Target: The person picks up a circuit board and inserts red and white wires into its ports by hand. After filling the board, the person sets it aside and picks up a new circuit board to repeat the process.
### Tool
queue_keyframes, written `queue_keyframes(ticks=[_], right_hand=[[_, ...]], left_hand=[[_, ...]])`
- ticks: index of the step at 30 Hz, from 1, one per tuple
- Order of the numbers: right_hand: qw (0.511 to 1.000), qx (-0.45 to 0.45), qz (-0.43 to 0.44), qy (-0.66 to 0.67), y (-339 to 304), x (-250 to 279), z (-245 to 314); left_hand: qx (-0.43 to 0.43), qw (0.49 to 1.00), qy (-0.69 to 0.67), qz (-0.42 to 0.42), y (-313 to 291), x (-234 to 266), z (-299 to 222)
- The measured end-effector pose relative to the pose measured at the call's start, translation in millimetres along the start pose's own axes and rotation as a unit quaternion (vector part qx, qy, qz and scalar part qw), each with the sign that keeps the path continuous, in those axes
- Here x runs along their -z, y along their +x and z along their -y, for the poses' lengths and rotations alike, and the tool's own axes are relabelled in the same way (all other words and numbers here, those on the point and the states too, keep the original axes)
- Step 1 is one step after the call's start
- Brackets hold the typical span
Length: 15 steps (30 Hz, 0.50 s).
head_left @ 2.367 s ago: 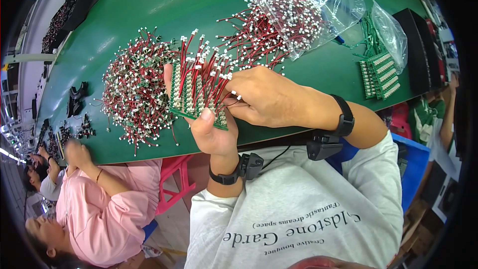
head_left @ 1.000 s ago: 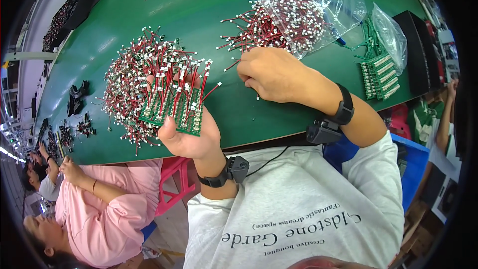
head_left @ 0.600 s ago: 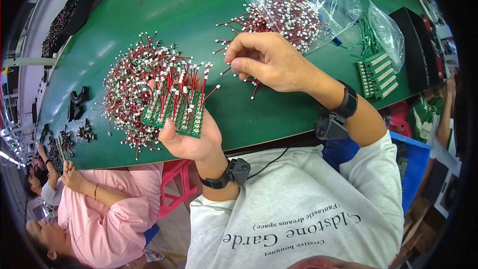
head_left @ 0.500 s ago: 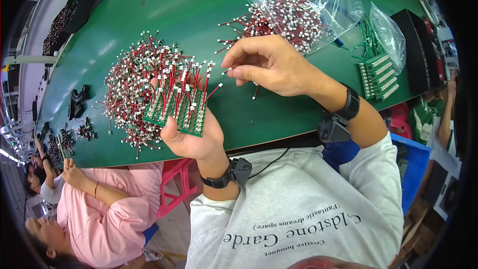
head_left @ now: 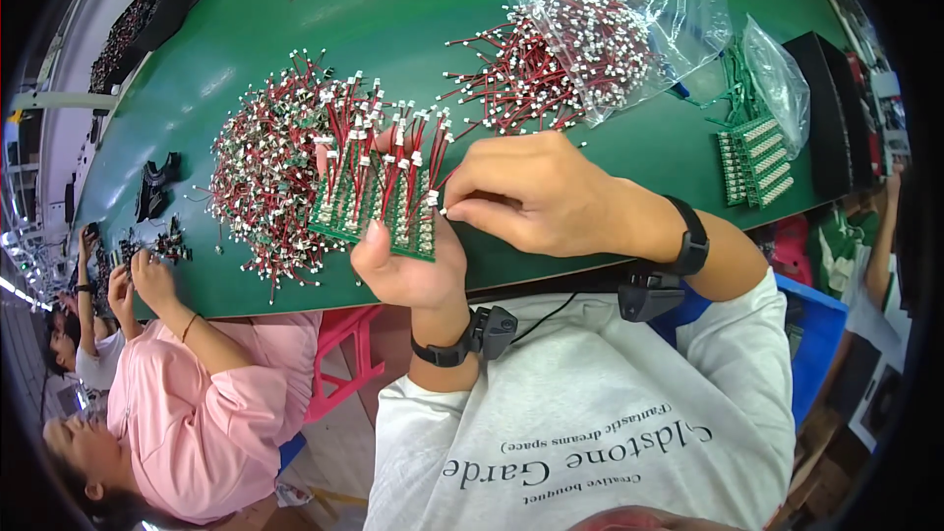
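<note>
My left hand (head_left: 413,280) is closed around a green circuit board panel (head_left: 369,216), thumb on its near edge and fingers behind it. Rows of white sockets run over the panel, and many short red-and-black cables with white plugs stand up from it. At the panel's right edge, my right hand (head_left: 546,195) pinches a small cable (head_left: 439,201) between thumb and forefinger; the fingers hide part of it. Behind the panel lies a big heap of wired pieces (head_left: 261,162). Beyond my right hand is a pile of loose red-and-black cables (head_left: 531,79).
A clear plastic bag (head_left: 678,10) partly covers the cable pile. Further right are stacked green panels (head_left: 755,162), another clear bag (head_left: 782,79) and a black box (head_left: 834,118). Black parts (head_left: 157,187) lie at left, near a co-worker in pink (head_left: 206,403). A blue bin (head_left: 816,334) stands beside me.
My right hand has come left and nearer, bringing its fingertips to the panel's right edge. The panel in my left hand has shifted slightly right. The co-worker's hands have moved.
</note>
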State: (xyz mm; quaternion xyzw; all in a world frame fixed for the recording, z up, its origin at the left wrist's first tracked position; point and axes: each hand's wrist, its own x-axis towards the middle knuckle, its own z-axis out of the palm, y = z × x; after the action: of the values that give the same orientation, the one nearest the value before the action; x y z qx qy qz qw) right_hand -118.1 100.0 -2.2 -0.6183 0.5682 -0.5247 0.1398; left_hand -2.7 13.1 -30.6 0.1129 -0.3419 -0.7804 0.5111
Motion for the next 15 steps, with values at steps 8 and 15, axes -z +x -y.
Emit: queue_keyframes(ticks=[8, 15], right_hand=[[0.998, -0.034, 0.048, 0.005, -3.2, -8.3, -5.6], [0.998, -0.037, 0.034, -0.03, -6.1, -10.8, -6.2]], left_hand=[[0.064, 0.997, 0.022, 0.023, -10.4, 3.3, 6.5], [0.045, 0.996, 0.045, 0.062, -8.6, 0.9, 5.4]])
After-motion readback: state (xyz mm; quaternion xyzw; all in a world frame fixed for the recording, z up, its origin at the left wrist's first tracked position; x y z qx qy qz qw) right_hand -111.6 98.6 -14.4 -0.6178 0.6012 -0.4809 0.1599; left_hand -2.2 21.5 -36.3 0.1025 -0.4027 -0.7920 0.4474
